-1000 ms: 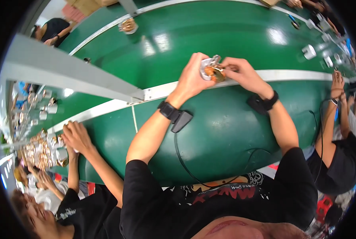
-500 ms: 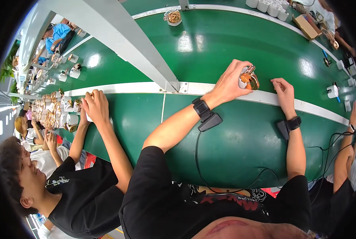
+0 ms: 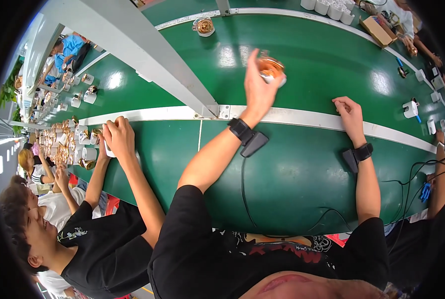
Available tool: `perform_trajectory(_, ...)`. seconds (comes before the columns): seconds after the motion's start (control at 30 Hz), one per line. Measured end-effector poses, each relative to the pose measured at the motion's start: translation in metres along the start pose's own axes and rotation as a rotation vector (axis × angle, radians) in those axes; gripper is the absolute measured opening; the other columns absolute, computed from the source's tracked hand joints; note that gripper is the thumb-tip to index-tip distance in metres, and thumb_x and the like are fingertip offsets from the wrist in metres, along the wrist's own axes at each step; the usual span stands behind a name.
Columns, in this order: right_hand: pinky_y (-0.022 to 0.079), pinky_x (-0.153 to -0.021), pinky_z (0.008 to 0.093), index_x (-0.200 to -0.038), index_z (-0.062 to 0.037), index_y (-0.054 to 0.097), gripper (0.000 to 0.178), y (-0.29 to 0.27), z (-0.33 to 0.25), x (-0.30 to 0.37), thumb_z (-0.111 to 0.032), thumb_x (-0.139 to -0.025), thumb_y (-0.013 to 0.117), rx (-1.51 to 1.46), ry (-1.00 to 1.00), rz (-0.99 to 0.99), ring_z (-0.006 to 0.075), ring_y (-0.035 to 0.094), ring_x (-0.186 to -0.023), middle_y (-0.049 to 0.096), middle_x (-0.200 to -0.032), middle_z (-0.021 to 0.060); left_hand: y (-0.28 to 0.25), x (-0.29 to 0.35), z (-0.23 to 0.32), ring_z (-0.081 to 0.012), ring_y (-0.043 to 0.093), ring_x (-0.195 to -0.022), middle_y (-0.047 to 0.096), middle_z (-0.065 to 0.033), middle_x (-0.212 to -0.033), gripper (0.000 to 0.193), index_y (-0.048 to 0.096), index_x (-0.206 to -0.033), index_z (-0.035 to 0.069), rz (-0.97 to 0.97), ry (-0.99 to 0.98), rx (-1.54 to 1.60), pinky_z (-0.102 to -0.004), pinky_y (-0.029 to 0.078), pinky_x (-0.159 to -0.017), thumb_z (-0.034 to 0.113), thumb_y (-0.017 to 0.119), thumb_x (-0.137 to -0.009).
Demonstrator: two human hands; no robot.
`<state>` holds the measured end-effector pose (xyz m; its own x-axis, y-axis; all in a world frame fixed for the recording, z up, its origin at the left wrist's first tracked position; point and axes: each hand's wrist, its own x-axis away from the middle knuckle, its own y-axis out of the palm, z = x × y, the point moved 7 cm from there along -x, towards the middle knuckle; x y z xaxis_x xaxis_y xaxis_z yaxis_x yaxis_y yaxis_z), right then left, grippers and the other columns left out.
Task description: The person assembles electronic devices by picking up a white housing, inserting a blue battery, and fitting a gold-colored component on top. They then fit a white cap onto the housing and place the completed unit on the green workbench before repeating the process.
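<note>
Head view: one copper-and-white part, slightly blurred, beyond the white rail, over the green surface; whether it touches that surface cannot be told. Left hand: thumb and fingers spread around the part, grasping it. Right hand: apart, near the rail, fingers loosely curled, nothing visible in the grip. Latest change: the part is carried outward from just above the rail, so handling appears to rest with the left hand alone. Against the earliest frame: both hands then met at the part; the right now stands clear. Farther off: a similar copper-topped unit, untouched.
</note>
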<state>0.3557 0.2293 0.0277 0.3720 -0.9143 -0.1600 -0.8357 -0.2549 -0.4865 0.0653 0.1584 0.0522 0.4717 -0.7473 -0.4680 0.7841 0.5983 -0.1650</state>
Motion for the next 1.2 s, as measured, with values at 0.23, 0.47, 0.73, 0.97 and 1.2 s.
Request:
perform_trajectory(0.23, 0.041, -0.062, 0.0216, -0.098, 0.0018, 0.068, 0.014, 0.004, 0.001, -0.001, -0.009, -0.095, 0.060, 0.012, 0.003, -0.013, 0.0049, 0.050, -0.069, 0.057, -0.073, -0.0026, -0.060, -0.035, -0.043, -0.0313, 0.059, -0.107, 0.054, -0.0203, -0.127, 0.080, 0.035, -0.141, -0.002, 0.270, -0.039, -0.025, -0.0397, 0.046, -0.096, -0.001, 0.076, -0.072)
perform_trajectory(0.47, 0.045, -0.063, 0.0231, -0.097, 0.0024, 0.070, 0.015, 0.000, 0.001, -0.002, -0.010, -0.093, 0.063, 0.020, -0.017, 0.009, 0.0068, 0.053, -0.066, 0.061, -0.072, 0.0001, -0.054, -0.032, -0.037, -0.0408, 0.042, -0.125, 0.042, -0.0229, -0.138, 0.088, 0.030, -0.143, -0.001, 0.216, -0.042, -0.248, -0.0455, 0.035, -0.107, -0.005, 0.074, -0.066)
perform_trajectory(0.73, 0.044, -0.065, 0.0218, -0.099, 0.0021, 0.068, 0.017, -0.011, 0.003, -0.002, -0.012, -0.095, 0.061, -0.037, 0.120, 0.021, 0.0067, 0.055, -0.072, 0.062, -0.077, -0.0008, -0.049, -0.012, 0.024, -0.0374, 0.040, -0.125, 0.035, -0.0240, -0.140, 0.084, 0.030, -0.138, -0.005, 0.390, 0.290, -0.626, -0.0455, 0.036, -0.103, 0.002, 0.075, -0.067)
perform_trajectory(0.97, 0.050, -0.080, 0.0322, -0.105, -0.0050, 0.071, 0.020, -0.141, 0.041, -0.006, -0.019, -0.091, 0.065, 0.331, -0.101, 0.682, 0.0185, 0.062, -0.083, 0.070, -0.093, 0.0083, -0.007, -0.002, -0.006, -0.0300, 0.055, -0.107, 0.058, -0.0147, -0.107, 0.048, 0.053, -0.117, 0.004, -0.189, 0.036, -0.122, -0.0406, 0.043, -0.093, 0.004, 0.072, -0.072)
perform_trajectory(1.2, 0.039, -0.100, 0.0458, -0.114, -0.0049, 0.067, 0.037, -0.270, 0.117, 0.041, -0.024, -0.082, 0.069, 0.787, 0.114, 1.131, 0.0387, 0.051, -0.112, 0.061, -0.110, 0.0231, 0.032, 0.015, -0.006, -0.0268, 0.062, -0.082, 0.062, -0.0074, -0.083, 0.019, 0.065, -0.095, 0.009, -0.519, 0.251, -0.274, -0.0389, 0.050, -0.074, 0.005, 0.070, -0.076)
